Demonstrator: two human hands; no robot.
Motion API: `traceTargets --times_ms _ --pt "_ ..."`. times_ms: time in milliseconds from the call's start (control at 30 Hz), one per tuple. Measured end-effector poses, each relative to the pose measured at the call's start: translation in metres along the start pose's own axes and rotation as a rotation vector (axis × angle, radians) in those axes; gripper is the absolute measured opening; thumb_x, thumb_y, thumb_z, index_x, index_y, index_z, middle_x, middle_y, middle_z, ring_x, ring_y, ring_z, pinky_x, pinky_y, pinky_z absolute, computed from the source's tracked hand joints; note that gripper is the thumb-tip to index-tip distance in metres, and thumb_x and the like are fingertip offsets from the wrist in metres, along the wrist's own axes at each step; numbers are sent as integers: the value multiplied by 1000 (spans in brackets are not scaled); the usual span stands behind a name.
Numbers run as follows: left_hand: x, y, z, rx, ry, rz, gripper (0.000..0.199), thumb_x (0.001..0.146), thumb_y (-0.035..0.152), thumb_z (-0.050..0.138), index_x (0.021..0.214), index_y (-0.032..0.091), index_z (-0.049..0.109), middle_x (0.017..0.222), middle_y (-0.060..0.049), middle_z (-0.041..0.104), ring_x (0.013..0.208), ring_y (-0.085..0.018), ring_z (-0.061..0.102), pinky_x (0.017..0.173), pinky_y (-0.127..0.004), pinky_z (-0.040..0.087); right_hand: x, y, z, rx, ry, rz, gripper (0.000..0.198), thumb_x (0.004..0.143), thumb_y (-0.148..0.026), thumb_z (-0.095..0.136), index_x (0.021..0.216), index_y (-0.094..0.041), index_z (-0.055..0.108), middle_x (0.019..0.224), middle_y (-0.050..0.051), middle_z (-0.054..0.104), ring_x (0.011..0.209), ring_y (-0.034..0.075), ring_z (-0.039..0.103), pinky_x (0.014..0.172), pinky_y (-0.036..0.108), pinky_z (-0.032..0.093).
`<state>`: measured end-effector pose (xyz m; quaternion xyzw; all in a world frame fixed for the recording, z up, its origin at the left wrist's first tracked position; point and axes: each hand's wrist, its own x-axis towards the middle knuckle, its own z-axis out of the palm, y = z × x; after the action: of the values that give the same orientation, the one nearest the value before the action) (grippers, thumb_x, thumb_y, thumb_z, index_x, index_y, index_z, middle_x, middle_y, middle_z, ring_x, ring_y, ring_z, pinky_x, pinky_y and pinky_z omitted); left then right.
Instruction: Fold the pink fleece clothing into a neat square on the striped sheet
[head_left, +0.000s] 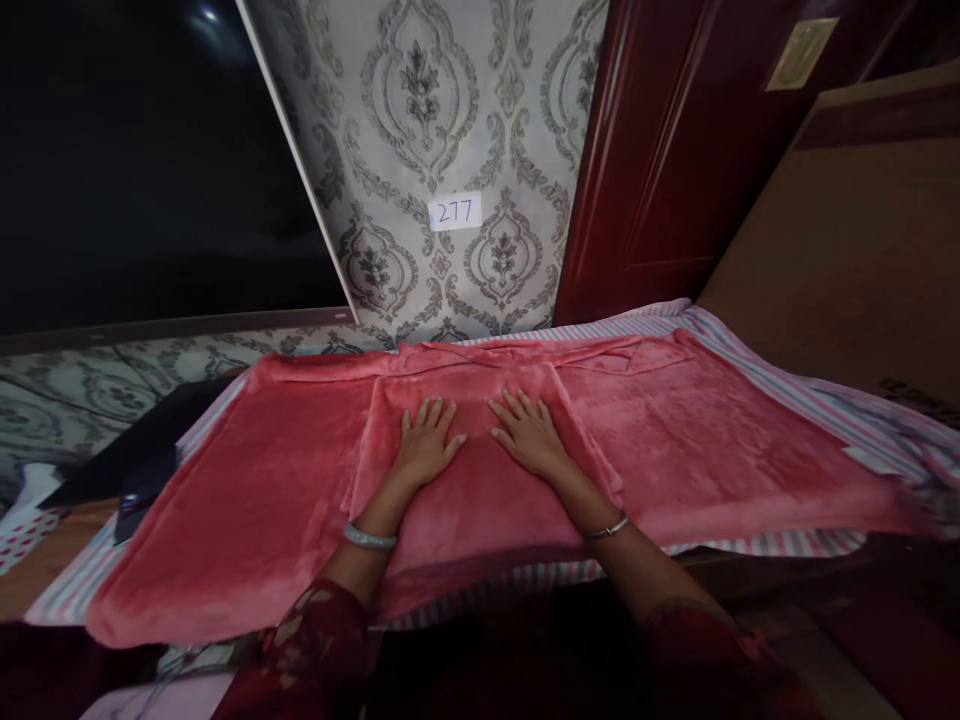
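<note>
A pink-red plush blanket [232,480] lies spread across the surface in front of me. In its middle sits a folded, layered section [480,500] of the same plush fabric. My left hand [429,445] rests flat on the left half of that section, fingers spread. On the right half, my right hand [531,435] also lies palm down with its fingers apart. Neither hand grips the fabric. Wrinkled folds of the blanket run along the far edge, beyond my fingertips.
Striped cloth [780,375] shows under the blanket around its edges. A dark television screen [142,170] stands at the back left, and a large cardboard box [862,250] at the right. Behind are a patterned wall [465,110] with a "277" paper label [455,211] and a dark red door [660,150].
</note>
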<state>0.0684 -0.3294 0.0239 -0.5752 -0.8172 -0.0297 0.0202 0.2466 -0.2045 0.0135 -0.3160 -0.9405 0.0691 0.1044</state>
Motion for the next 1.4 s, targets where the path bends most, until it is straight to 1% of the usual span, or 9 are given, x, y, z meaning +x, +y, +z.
traceTargets --times_ms 100,233,433,633,833,1000,1167,1267,1400 --pt "-4 0 -1 -5 -5 -4 65 102 51 36 160 23 30 169 -11 22 157 -33 16 123 -64 15 0 0 0 8 0 -1 58 105 -50 35 159 -30 35 169 7 24 156 29 17 123 55 14" --pt "-13 -1 -1 -2 -4 10 64 102 52 33 160 23 30 170 -10 15 157 -32 12 125 -62 13 0 0 -1 14 -12 7 58 105 -49 35 159 -29 35 169 7 24 156 29 16 124 56 12" --pt "-29 -2 4 0 9 10 62 102 52 34 159 28 31 168 -7 26 157 -31 15 125 -60 16 0 0 0 16 -12 3 59 105 -50 34 159 -28 35 169 6 22 157 29 14 124 56 12" --pt "-44 1 1 -9 -18 -4 61 102 51 35 158 26 33 169 -8 23 157 -31 16 124 -60 19 0 0 2 -9 4 4 58 105 -49 34 159 -29 35 169 7 23 156 30 17 123 57 14" --pt "-64 3 3 -13 16 7 60 102 49 36 157 25 36 167 -10 28 155 -31 22 123 -59 23 -1 0 1 -29 -12 12 58 105 -49 33 160 -30 33 169 6 23 156 29 16 123 56 15" --pt "-86 1 16 -2 100 34 58 102 49 37 155 25 42 163 -10 37 152 -32 31 122 -57 28 0 2 5 -27 12 -4 58 105 -50 32 159 -30 34 168 6 25 156 30 19 123 56 15" --pt "-107 -1 31 12 253 93 57 102 46 38 154 23 43 160 -12 42 149 -33 37 119 -57 32 1 3 6 -25 18 -4 58 105 -50 33 159 -30 35 168 6 25 155 30 19 122 57 17" --pt "-118 -1 38 30 332 111 55 102 43 40 153 24 45 159 -11 44 148 -31 39 118 -55 33 1 2 6 -32 13 3 57 105 -49 34 159 -30 36 168 6 25 155 30 19 123 57 17" --pt "-130 -1 44 55 396 124 56 101 42 42 154 23 44 158 -11 47 147 -32 40 118 -53 32 0 1 4 -37 6 4 58 105 -48 36 159 -29 35 168 6 24 155 30 19 123 56 18"
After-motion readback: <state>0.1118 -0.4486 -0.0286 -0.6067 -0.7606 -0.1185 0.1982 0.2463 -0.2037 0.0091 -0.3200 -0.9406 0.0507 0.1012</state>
